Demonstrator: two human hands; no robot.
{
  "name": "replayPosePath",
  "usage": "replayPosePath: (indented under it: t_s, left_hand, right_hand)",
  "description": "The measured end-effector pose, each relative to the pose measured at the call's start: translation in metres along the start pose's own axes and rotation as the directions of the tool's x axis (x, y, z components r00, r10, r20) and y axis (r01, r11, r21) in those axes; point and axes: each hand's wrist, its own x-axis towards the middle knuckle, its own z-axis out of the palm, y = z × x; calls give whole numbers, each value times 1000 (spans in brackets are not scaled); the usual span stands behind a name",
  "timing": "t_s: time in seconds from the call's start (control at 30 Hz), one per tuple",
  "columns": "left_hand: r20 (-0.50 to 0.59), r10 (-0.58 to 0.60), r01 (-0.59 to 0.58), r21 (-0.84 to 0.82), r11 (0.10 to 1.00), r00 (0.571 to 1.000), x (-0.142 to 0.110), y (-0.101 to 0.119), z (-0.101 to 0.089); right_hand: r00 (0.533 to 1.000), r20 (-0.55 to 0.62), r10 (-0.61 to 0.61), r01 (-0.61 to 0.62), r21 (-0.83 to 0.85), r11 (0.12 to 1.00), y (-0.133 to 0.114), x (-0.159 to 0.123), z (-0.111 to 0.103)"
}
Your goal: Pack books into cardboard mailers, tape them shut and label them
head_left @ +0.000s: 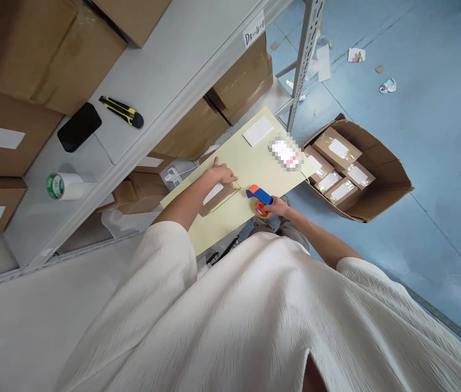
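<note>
A small cardboard box (220, 197) with a white label lies on the pale yellow tabletop (210, 231). My left hand (223, 173) rests over its far side, fingers spread, partly covering it. A strip of tape shows along the box's right end. Just right of the box, my right hand (277, 206) is closed around the handle of a blue and orange tape dispenser (261, 194), which carries a red-cored roll of tape (261, 210). The dispenser is near the front edge of the table, apart from the box.
White cards (258, 130) and a blurred-out item (285, 152) lie on the tabletop. At right, an open carton (381, 188) holds several labelled boxes. The grey shelf (165, 49) at left bears cartons, a phone (79, 127), a utility knife (122, 111) and a tape roll (65, 185).
</note>
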Motion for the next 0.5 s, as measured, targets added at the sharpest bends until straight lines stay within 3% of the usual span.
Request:
replayPosePath:
  t_s: [0.17,0.33,0.5]
  left_hand:
    - [-52,74,-72,48,996,996,-20,-1,9]
    - [-10,144,-143,49,989,990,-43,2,24]
    - [-226,81,-83,3,997,971,-67,-4,32]
  right_hand:
    - [1000,-2,-17,17,-17,1000,-1,1,-1]
    - [1000,-28,-6,5,-30,1000,-8,-4,1]
    - [1000,-21,-14,14,22,1000,-19,-3,3]
